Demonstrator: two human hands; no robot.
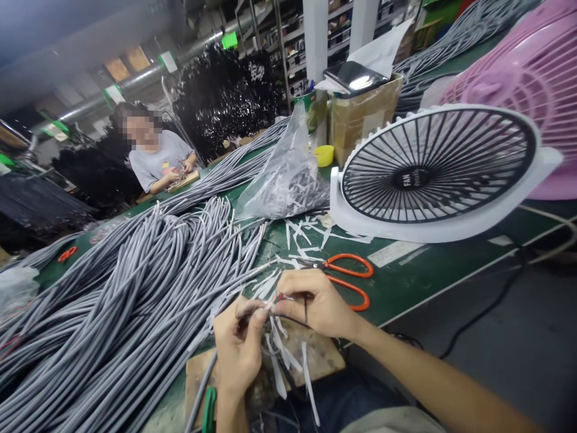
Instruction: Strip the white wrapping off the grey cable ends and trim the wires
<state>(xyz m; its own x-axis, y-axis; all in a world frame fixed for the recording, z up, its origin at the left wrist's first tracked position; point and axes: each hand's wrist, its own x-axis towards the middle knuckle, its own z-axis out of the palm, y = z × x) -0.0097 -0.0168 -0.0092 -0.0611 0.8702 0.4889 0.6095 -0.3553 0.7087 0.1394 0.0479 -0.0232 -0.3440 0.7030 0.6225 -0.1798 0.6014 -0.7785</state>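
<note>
My left hand (241, 337) is closed, its thumb and forefinger pinching the end of a grey cable (201, 388) that runs down past the wrist. Close against it, my right hand (311, 300) pinches thin wires at that end; a bit of red shows between the fingertips. The fingers partly hide the wires. Both hands are above a worn wooden board (324, 355) strewn with white strips (285, 355). Just beyond my right hand lie scissors with orange handles (349, 264). Beside my left wrist is a green-handled tool (210, 409), mostly out of view.
Bundled grey cables (130, 288) cover the table's left side. A clear plastic bag (288, 186) of strips stands behind the scissors. A white fan (433, 174), a pink fan (509, 90) and a cardboard box (360, 120) stand right. Across the table sits another person (157, 156).
</note>
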